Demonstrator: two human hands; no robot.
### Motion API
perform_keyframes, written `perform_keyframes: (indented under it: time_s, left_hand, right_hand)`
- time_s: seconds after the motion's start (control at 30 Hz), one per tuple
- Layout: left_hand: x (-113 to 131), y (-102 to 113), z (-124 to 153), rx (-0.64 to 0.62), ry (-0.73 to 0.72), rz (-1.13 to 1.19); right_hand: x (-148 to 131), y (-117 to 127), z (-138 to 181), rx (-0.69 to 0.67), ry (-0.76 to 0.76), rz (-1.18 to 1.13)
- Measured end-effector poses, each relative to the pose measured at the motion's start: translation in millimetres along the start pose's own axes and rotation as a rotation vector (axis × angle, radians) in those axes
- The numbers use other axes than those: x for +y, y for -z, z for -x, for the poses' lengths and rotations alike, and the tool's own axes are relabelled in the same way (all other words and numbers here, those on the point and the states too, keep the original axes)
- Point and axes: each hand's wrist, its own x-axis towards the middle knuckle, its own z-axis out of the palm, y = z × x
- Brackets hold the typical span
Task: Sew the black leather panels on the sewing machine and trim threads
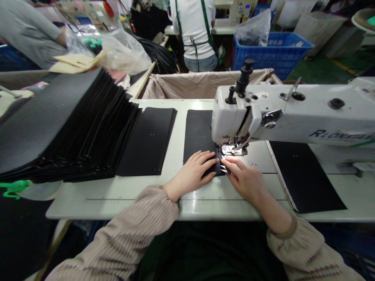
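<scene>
A black rectangular panel (197, 130) lies flat under the head of the white sewing machine (234, 113). My left hand (197, 168) rests on the panel's near right part, palm down with the fingers spread. Just right of the panel's edge is my right hand (244, 177), its fingers curled around thread snips (224, 169). The two pointed metal blades show beside the panel; the handles are hidden in the hand. Both hands are just in front of the lit presser foot (231, 149).
Left of the panel stand a small stack of black panels (149, 140) and a tall leaning pile (96, 125). More black panels (304, 175) lie to the right. A cloth-lined bin (187, 86) and a blue crate (272, 54) are behind the table. A co-worker (195, 35) sits beyond.
</scene>
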Motion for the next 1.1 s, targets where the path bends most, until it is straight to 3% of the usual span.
perform_keyframes:
  time_s: [1.1]
  left_hand:
    - [-9.5, -8.1, -9.9, 0.016, 0.079, -0.010]
  right_hand:
    - [2.2, -2.5, 0.2, 0.034, 0.008, -0.032]
